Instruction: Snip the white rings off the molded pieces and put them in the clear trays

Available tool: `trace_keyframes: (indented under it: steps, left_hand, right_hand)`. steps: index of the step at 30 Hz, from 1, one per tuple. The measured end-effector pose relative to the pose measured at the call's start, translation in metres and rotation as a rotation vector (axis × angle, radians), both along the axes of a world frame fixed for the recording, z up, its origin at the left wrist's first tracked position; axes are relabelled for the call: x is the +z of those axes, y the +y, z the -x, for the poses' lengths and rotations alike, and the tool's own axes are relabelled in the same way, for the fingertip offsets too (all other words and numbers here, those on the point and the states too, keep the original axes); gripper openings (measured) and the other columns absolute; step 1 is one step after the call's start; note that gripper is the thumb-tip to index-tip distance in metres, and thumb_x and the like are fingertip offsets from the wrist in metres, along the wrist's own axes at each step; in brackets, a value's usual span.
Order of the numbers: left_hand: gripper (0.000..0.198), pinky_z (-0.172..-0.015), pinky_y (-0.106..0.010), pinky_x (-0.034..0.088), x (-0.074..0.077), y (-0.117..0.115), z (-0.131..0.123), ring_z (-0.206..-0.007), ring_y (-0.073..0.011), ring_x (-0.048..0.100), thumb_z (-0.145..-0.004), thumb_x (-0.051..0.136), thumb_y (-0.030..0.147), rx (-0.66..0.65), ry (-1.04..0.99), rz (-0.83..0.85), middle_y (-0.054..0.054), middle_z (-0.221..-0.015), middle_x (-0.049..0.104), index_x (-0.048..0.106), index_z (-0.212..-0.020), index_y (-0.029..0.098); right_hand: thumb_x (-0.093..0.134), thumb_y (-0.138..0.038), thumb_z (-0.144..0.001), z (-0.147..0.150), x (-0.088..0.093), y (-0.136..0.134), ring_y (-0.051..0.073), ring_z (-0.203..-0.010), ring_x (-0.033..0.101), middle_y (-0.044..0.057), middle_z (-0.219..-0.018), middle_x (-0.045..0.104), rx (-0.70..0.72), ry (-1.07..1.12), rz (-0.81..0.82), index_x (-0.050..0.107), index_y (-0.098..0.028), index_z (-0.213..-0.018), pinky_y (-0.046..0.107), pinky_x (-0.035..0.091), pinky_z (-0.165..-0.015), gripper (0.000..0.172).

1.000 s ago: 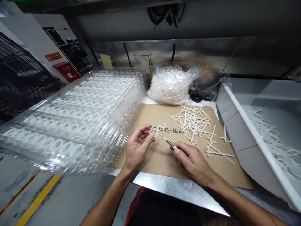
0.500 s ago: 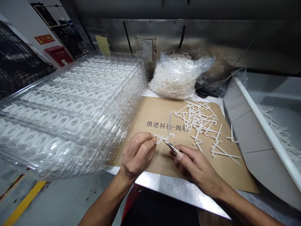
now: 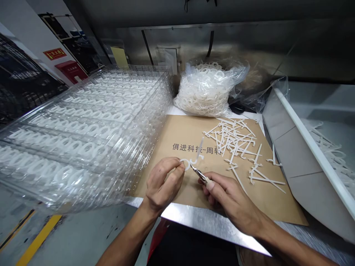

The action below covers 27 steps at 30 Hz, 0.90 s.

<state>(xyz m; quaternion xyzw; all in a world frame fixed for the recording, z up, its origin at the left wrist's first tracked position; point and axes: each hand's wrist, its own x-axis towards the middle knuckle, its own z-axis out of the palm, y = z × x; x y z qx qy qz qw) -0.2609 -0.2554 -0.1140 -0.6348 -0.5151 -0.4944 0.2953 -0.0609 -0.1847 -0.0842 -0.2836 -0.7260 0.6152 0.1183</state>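
My left hand pinches a white plastic ring part with a thin sprue stem rising from it, held just above the brown cardboard sheet. My right hand is closed round small metal cutters. Their tips touch the part right beside the ring. Both hands hover over the near edge of the cardboard.
A pile of cut white sprue sticks lies on the cardboard's right half. A clear bag of white rings stands behind it. Stacked clear trays filled with rings are on the left. A white bin with more sprues is on the right.
The hands came closer together and the cutter tips now meet the part. The camera view tilted down a little.
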Motion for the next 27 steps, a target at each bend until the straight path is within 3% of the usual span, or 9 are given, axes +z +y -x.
trace_keyframes:
  steps: [9,17,20,23,27]
  left_hand:
    - [0.029,-0.074,-0.034,0.064,-0.004,0.001,0.001,-0.086,-0.0205,0.072,-0.08,0.073,0.002,-0.021,-0.007,0.012,-0.007,-0.096,0.069,0.07,-0.102,0.02]
    - [0.036,-0.08,-0.032,0.063,0.002,0.0,0.0,-0.091,-0.0188,0.069,-0.078,0.069,-0.005,-0.035,-0.031,0.078,-0.007,-0.1,0.065,0.068,-0.105,0.019]
    - [0.042,-0.083,-0.036,0.061,0.006,0.0,0.001,-0.096,-0.0214,0.067,-0.08,0.065,0.001,-0.033,-0.119,0.15,-0.009,-0.104,0.065,0.064,-0.118,0.019]
    - [0.046,-0.084,-0.04,0.06,0.005,0.0,0.003,-0.099,-0.0236,0.065,-0.084,0.065,0.014,-0.127,-0.261,0.262,-0.011,-0.107,0.064,0.058,-0.129,0.018]
    - [0.039,-0.077,-0.034,0.058,0.002,0.001,0.003,-0.088,-0.0193,0.065,-0.083,0.073,0.02,-0.184,-0.394,0.316,-0.008,-0.099,0.065,0.061,-0.121,0.018]
  right_hand:
    - [0.036,-0.053,-0.105,0.0,-0.001,-0.003,0.014,-0.065,0.053,0.0,-0.074,0.055,-0.014,0.008,-0.014,0.055,-0.02,-0.083,0.026,0.041,-0.055,0.044]
    - [0.034,-0.043,-0.106,0.003,0.002,-0.001,0.014,-0.06,0.049,-0.001,-0.068,0.054,-0.044,0.018,-0.19,0.049,-0.021,-0.077,0.027,0.039,-0.055,0.039]
    - [0.033,-0.044,-0.106,0.002,0.002,-0.001,0.014,-0.061,0.05,0.0,-0.07,0.055,-0.049,0.018,-0.189,0.05,-0.021,-0.078,0.028,0.04,-0.057,0.04]
    - [0.033,-0.045,-0.106,0.001,0.002,-0.001,0.014,-0.062,0.05,0.0,-0.072,0.056,-0.043,0.014,-0.181,0.05,-0.021,-0.079,0.028,0.04,-0.058,0.04]
    - [0.033,-0.044,-0.106,0.003,0.002,0.0,0.014,-0.063,0.051,0.0,-0.071,0.055,-0.034,0.016,-0.183,0.049,-0.021,-0.079,0.028,0.039,-0.058,0.039]
